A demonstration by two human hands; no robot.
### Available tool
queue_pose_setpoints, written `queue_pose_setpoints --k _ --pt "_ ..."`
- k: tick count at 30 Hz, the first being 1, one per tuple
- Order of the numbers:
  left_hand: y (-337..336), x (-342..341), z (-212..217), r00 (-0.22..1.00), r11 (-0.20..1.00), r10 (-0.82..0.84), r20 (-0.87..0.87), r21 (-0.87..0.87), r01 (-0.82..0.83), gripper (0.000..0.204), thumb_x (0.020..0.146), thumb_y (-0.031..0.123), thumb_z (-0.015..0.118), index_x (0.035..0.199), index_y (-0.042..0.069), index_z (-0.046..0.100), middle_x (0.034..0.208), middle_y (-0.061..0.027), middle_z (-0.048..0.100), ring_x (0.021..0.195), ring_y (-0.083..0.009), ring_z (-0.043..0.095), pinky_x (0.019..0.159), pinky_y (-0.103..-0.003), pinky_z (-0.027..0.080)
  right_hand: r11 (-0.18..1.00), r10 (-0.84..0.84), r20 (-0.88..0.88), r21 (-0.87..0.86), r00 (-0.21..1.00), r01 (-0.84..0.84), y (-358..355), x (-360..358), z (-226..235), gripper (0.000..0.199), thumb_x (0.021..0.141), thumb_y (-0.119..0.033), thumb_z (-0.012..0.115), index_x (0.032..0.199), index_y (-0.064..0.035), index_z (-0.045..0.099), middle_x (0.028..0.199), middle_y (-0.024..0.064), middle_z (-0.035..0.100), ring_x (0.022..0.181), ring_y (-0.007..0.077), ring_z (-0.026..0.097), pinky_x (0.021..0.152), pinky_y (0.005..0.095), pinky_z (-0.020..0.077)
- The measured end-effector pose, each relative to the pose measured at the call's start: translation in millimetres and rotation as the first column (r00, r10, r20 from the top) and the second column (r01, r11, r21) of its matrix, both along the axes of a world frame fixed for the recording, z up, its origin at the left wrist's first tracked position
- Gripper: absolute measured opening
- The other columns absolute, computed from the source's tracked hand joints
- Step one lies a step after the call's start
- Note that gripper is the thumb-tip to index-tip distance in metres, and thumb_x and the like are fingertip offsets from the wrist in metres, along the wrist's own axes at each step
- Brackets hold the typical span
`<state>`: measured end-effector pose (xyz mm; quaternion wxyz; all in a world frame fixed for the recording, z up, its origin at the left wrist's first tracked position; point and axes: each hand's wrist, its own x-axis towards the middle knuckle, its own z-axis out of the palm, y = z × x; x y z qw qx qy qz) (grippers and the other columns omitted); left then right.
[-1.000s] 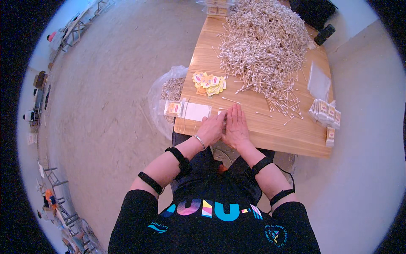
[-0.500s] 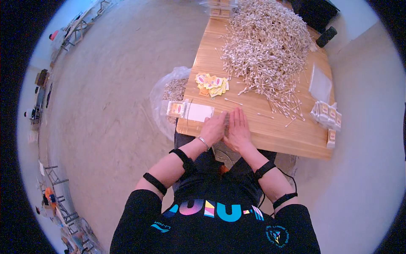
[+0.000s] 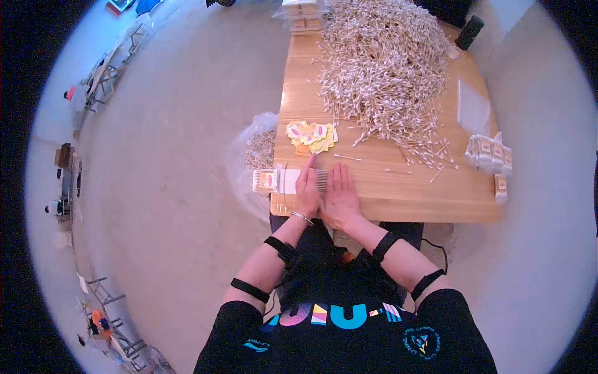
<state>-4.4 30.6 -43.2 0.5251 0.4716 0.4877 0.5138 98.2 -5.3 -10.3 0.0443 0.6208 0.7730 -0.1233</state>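
My left hand point(image 3: 308, 193) rests on the near edge of the table with its index finger stretched out, over the right part of a white sheet point(image 3: 290, 181). My right hand point(image 3: 341, 194) lies flat beside it, fingers straight and together. Between the two hands sits a narrow row of cotton swabs point(image 3: 322, 180), partly hidden by them. A filled clear pack of swabs with an orange card point(image 3: 265, 181) is at the left table edge, beside the sheet. Beyond my left hand is a loose pile of yellow and white cards point(image 3: 310, 137).
A large heap of cotton swabs point(image 3: 386, 68) covers the back of the table point(image 3: 398, 199). Filled packs point(image 3: 489, 153) and clear plastic bags point(image 3: 472, 107) lie along the right side. More packs point(image 3: 305, 17) stand at the back left. A plastic sack of swabs point(image 3: 260, 151) hangs beside the left edge.
Both hands have shifted left along the table edge, with the swab row between them. My left hand now covers part of the white sheet. The whole view has tilted slightly.
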Motion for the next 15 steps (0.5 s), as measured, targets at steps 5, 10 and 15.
queue_pose_setpoints --k 5,10,15 --pt "6 -26 10 0.999 0.999 0.014 0.035 -0.045 -0.013 0.045 0.097 0.025 0.035 0.131 -0.003 0.039 0.134 -0.0155 0.043 0.125 -0.0227 0.038 0.105 -0.032 0.027 0.997 0.004 -0.148 0.071 0.989 0.006 5 -23 -8 0.077 0.085 -0.043 0.040 0.136 0.0105 0.016 0.145 0.0268 0.011 0.136 0.0387 0.003 0.111 0.0466 0.0022" --pt "2 -41 1 0.998 0.999 0.021 -0.058 -0.022 -0.022 0.046 0.097 0.027 0.034 0.131 -0.003 0.039 0.133 -0.0154 0.043 0.125 -0.0227 0.038 0.105 -0.032 0.026 0.999 0.007 -0.190 0.037 0.982 0.000 4 -34 -8 0.077 0.085 -0.041 0.041 0.136 0.0109 0.015 0.145 0.0279 0.006 0.136 0.0394 0.001 0.111 0.0462 0.0014" --pt "4 -38 6 0.996 0.999 0.038 -0.083 -0.028 -0.040 0.046 0.097 0.028 0.033 0.130 -0.003 0.040 0.132 -0.0154 0.044 0.125 -0.0228 0.038 0.105 -0.032 0.026 0.999 0.024 -0.160 0.038 0.987 -0.018 6 -33 -9 0.078 0.084 -0.040 0.042 0.136 0.0113 0.014 0.145 0.0278 0.007 0.136 0.0394 0.000 0.111 0.0462 0.0009"
